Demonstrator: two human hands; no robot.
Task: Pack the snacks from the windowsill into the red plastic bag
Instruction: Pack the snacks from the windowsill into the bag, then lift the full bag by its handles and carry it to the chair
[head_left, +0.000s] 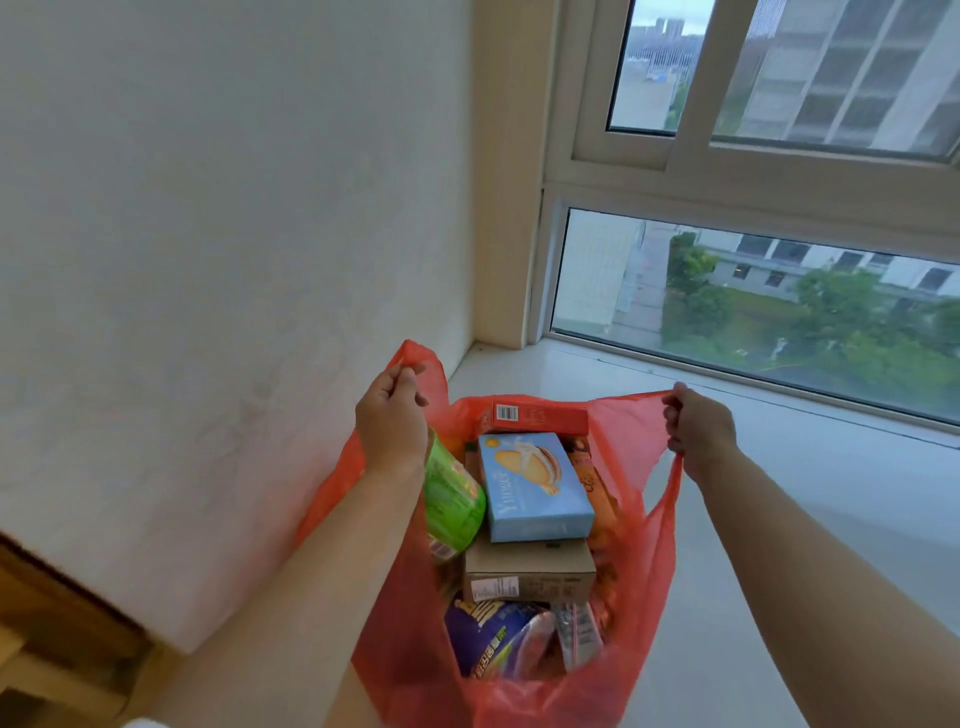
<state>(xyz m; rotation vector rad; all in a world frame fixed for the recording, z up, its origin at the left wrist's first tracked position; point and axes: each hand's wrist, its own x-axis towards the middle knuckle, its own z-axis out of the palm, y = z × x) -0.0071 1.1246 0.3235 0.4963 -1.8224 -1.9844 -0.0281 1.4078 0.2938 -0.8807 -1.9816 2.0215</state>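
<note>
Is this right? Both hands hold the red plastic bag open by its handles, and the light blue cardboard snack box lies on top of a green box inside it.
Not quite. The head view shows the light blue cardboard snack box lying on a brown cardboard box, not a green one. The rest holds: the left hand and right hand each grip a handle of the red plastic bag, holding it open.
</note>
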